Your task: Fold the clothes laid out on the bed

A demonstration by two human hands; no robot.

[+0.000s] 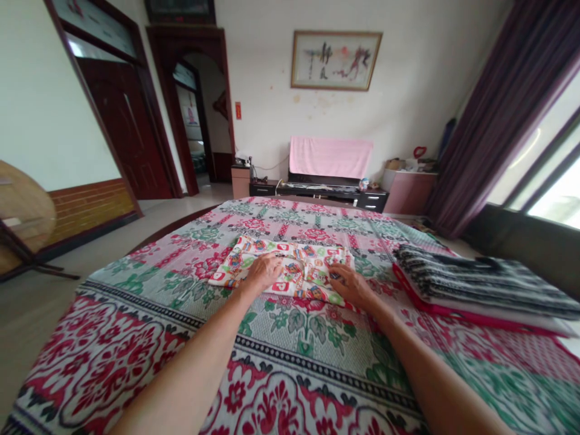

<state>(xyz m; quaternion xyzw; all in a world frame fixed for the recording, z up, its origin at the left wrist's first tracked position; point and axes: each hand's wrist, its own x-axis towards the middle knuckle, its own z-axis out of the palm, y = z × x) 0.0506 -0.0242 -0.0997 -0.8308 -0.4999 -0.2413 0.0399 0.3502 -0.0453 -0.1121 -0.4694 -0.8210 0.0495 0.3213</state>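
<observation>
A white garment (292,273) with a colourful cartoon print lies folded into a flat, wide shape in front of me. My left hand (266,269) rests on its left half, fingers stretched forward over the cloth. On the right part of the garment lies my right hand (348,283), its fingers apart and touching the fabric near the edge. Neither hand lifts the garment off the surface. Beneath it spreads a patterned cloth (290,356) with red and green flowers.
To the right sits a stack of folded clothes (480,287), black-and-white on top with red below. Beyond the covered surface stand a low black cabinet (374,199) and a pink cloth (330,156) draped over something. A round wooden tabletop (27,208) leans at the left.
</observation>
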